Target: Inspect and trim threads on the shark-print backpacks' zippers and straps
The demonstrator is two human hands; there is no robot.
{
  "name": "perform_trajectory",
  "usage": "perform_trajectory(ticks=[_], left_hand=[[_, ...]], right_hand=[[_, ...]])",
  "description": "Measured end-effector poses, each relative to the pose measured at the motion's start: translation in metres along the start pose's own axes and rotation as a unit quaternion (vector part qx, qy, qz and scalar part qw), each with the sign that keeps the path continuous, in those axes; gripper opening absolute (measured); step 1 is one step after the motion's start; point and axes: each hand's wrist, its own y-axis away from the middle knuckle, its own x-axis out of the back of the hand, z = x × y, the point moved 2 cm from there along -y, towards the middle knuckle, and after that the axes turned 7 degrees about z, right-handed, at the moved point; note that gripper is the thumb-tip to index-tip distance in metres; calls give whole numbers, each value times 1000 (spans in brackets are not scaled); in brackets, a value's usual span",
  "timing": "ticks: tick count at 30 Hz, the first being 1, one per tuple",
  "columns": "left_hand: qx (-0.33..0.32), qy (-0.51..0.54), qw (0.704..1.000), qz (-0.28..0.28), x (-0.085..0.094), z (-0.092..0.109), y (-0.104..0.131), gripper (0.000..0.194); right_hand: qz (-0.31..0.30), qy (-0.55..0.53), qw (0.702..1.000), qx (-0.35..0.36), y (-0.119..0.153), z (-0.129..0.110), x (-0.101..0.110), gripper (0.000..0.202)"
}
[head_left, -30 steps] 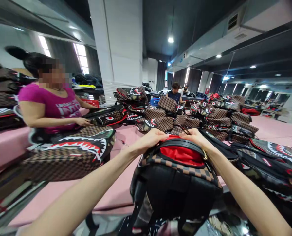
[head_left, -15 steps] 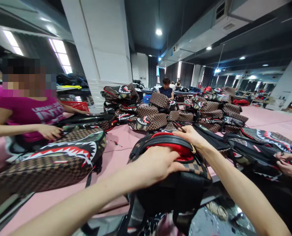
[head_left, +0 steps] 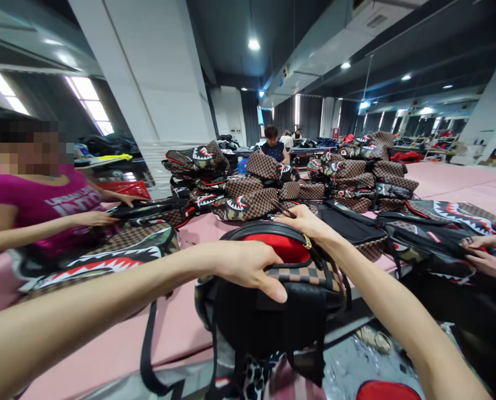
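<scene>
A backpack [head_left: 268,316] with black back panel and brown checks stands before me, its zipped top open on a red lining [head_left: 289,250]. My left hand [head_left: 248,266] grips the near edge of the opening, thumb outside and most fingers hidden. At the far rim, my right hand [head_left: 304,222] is closed around dark, two-pronged thread snips [head_left: 284,210], partly hidden by the fingers. A gold zipper pull [head_left: 307,241] hangs by the right wrist. Black straps [head_left: 148,350] dangle at the table edge.
Piled backpacks [head_left: 248,205] line the pink table [head_left: 448,180]. A shark-mouth backpack [head_left: 106,261] lies left, near a co-worker in a magenta shirt [head_left: 64,194]. Another person's hands [head_left: 485,253] handle a backpack at right. Below are a shoe [head_left: 373,339] and a red item [head_left: 387,390].
My left hand has moved left, drawing its fingers back from the opening. The right hand keeps to the far rim. My view has turned slightly; a red item now shows below.
</scene>
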Motion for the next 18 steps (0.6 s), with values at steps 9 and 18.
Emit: perform_trajectory(ticks=[9,18], left_hand=[[-18,-298,924,240,-12,-28,39,31],[-32,-74,979,186,4,-33,31,33]], right_hand=[[-3,11,1000,27,-19,4,-7,41],[16,29,999,-21,-16,2,-8,49]])
